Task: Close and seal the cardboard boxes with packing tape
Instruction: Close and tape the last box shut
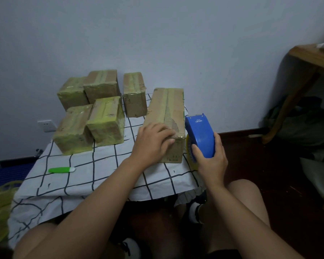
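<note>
Your left hand (153,143) lies flat, fingers relaxed, on the near end of the long cardboard box (166,116) at the counter's (101,176) right side. Your right hand (211,161) grips the blue tape dispenser (200,135) just beside that box. Five taped boxes (94,111) stand behind; a green cutter (61,170) lies left

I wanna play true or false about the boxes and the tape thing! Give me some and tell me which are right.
1. The right hand holds a blue tape dispenser. True.
2. The left hand holds the green cutter. False: it rests on the long box; the cutter lies alone on the checked cloth.
3. The long box stands open. False: its flaps are closed.
4. Five smaller boxes sit to the left of the long box. True.
</note>
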